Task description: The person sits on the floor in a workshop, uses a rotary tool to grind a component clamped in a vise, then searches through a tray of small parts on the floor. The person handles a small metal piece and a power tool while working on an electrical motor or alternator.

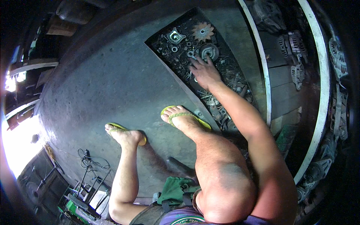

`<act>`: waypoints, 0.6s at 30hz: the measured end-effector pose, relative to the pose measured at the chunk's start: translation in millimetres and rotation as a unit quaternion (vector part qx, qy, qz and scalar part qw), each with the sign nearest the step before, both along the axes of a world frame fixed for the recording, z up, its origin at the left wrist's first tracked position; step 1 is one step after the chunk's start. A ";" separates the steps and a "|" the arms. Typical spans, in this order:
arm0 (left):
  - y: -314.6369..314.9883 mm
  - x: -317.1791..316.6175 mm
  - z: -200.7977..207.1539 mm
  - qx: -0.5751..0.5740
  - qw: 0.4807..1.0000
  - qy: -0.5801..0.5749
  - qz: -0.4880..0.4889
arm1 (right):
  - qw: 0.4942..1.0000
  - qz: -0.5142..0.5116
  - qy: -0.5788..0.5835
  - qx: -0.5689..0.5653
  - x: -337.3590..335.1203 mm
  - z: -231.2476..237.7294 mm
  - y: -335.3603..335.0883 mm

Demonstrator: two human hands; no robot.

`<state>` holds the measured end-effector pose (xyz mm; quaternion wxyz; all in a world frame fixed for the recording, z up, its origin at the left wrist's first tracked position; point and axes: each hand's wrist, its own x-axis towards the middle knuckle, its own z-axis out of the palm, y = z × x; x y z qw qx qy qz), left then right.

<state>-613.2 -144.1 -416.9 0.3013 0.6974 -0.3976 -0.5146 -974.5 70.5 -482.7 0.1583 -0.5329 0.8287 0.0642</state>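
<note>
My right hand (205,74) reaches into a long shallow metal tray (168,64) full of small, dark metal parts. Its fingers are spread and bent slightly down over the parts, with nothing visibly held. Just beyond the fingertips lies a round grooved metal pulley (209,51), and beside it a small metal ring (191,54). Farther up the tray are a rusty toothed fan wheel (203,31) and a silvery star-shaped flange (175,36). Loose bolts and fittings (212,100) fill the tray's near end, partly under my forearm. My left hand is out of the picture.
My feet, in yellow-green flip-flops (203,124), rest on the grey concrete floor (112,75). To the right, pale-edged shelves hold alternator housings (297,44). A black cable (88,159) lies at the lower left near a green and black metal frame (77,202).
</note>
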 end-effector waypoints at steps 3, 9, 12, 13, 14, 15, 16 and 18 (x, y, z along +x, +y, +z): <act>-0.6 1.8 -1.9 0.018 0.997 0.058 0.051 | 0.998 -0.058 0.026 -0.005 -7.8 1.4 11.3; 7.0 -18.6 15.8 0.033 0.994 0.062 0.083 | 0.993 -0.118 0.018 -0.022 -19.9 11.7 9.5; 11.1 -28.1 25.0 0.028 0.994 0.061 0.089 | 0.992 -0.104 0.007 -0.068 -17.8 7.9 -5.1; 13.2 -31.1 27.4 0.022 0.994 0.057 0.088 | 0.993 -0.075 -0.016 -0.089 -16.4 5.2 -8.2; 13.4 -33.6 30.5 0.020 0.994 0.055 0.091 | 0.993 -0.049 -0.049 -0.097 -14.4 2.0 -10.4; 15.3 -36.2 32.8 0.008 0.994 0.055 0.091 | 0.990 -0.020 -0.078 -0.119 -13.6 -1.4 -12.3; 14.6 -37.8 35.9 0.026 0.992 0.069 0.099 | 0.989 0.025 -0.100 -0.107 -13.2 -4.2 -11.1; 15.1 -39.2 40.1 0.063 0.986 0.097 0.116 | 0.993 0.081 -0.072 -0.056 -17.1 -8.9 -8.2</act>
